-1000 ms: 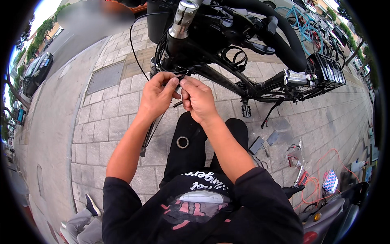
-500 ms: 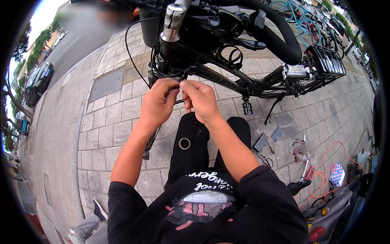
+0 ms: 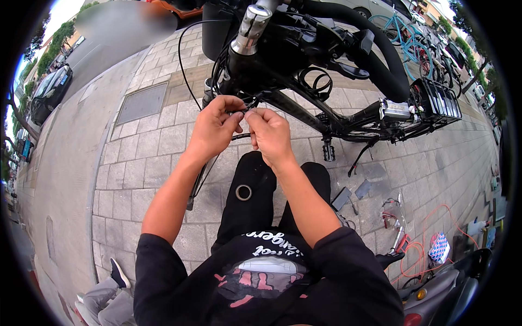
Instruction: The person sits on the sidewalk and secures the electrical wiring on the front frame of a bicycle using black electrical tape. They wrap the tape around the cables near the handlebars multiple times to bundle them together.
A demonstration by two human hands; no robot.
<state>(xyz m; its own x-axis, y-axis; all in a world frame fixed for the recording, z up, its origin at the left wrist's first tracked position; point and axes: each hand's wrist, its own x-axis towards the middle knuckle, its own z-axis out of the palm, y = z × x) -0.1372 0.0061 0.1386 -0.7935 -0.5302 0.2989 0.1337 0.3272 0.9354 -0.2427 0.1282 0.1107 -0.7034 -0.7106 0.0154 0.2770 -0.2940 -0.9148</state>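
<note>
As seen from above, shows tape roll lying flat on black-clad thigh. Beyond, shows left hand and right hand nearly meeting, each with thumb pinched close to forefinger. Grasps black cable between fingertips, mostly hidden by them, near head tube of black bicycle; cannot tell exact piece pinched. Farther off, includes silver stem clamp, curved black handlebar and, toward right, rear rack. At left, past paving, includes dark parked car.
</note>
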